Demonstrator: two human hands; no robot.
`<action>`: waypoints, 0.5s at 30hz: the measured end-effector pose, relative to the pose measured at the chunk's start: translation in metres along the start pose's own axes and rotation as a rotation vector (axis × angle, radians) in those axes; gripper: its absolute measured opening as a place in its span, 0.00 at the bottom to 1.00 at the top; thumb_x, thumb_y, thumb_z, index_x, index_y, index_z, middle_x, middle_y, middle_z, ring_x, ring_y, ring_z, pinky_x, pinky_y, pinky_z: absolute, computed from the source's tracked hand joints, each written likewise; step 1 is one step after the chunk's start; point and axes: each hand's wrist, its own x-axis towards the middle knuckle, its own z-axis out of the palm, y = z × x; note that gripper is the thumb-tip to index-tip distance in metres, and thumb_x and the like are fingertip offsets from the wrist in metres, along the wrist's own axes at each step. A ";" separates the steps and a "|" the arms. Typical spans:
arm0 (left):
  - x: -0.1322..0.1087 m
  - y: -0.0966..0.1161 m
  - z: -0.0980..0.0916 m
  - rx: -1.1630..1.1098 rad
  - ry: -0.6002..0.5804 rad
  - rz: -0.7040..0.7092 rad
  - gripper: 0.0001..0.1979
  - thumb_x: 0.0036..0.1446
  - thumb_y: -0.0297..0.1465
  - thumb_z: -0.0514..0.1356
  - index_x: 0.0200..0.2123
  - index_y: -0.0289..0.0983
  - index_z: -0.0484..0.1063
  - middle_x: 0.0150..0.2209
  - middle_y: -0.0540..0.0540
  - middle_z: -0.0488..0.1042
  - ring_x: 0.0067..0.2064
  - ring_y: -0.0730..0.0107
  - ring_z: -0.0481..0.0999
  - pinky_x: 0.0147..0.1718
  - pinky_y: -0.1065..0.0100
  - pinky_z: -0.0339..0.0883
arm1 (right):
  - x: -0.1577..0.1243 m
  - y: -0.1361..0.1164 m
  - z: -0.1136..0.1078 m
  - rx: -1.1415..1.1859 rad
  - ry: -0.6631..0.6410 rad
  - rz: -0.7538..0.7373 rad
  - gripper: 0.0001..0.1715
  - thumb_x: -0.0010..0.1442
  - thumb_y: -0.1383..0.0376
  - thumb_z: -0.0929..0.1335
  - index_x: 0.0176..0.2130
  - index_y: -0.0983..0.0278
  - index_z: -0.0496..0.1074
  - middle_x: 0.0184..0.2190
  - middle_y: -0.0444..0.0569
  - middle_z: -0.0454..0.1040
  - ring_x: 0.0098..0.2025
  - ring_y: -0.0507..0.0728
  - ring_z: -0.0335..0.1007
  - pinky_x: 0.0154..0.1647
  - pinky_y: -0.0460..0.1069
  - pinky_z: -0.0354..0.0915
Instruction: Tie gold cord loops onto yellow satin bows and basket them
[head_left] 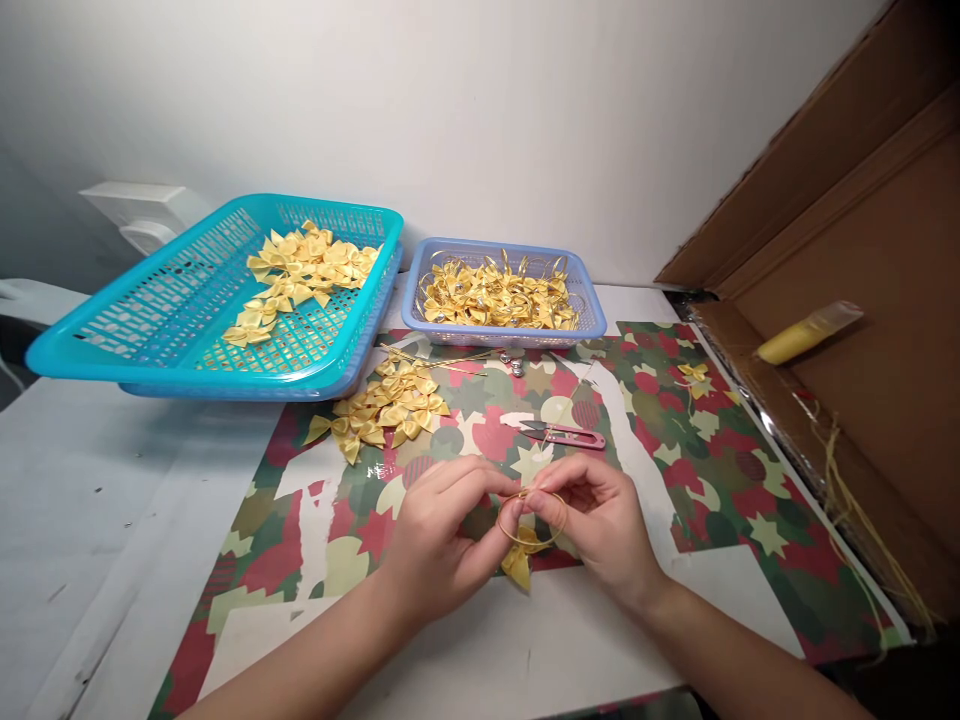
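My left hand [450, 525] and my right hand [600, 520] meet over the near part of the mat. Between their fingertips they pinch the top of a thin gold ring [534, 544]. A yellow ribbon bow [519, 568] hangs at the ring's lower side; how it is joined is hidden by fingers. Just beyond my hands lie thread snips [574, 437] with pink handles. A pile of yellow bows [390, 405] is beyond my left hand, and small silver bells [516, 368] sit past the snips.
A turquoise basket [217, 372] holding bows stands at left, on a blue one. A lilac basket [504, 334] at the back holds gold rings with bows. Thin gold strips [450, 361] lie before it. A cardboard wall [862, 230] with a yellow-filled tube [806, 335] borders the right.
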 end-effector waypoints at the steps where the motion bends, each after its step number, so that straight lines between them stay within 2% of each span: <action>1: 0.000 0.000 0.000 0.000 0.002 0.000 0.04 0.55 0.23 0.60 0.33 0.37 0.71 0.28 0.48 0.76 0.30 0.70 0.73 0.29 0.69 0.65 | 0.000 0.000 0.000 -0.012 0.003 -0.010 0.06 0.50 0.66 0.76 0.26 0.60 0.75 0.25 0.44 0.77 0.30 0.53 0.75 0.31 0.48 0.73; 15: 0.001 0.001 -0.001 0.013 0.036 0.037 0.05 0.55 0.22 0.62 0.33 0.37 0.73 0.28 0.49 0.78 0.30 0.72 0.75 0.29 0.71 0.66 | -0.002 0.001 0.001 -0.085 0.033 -0.119 0.06 0.49 0.69 0.76 0.27 0.59 0.77 0.26 0.45 0.78 0.30 0.54 0.74 0.32 0.48 0.72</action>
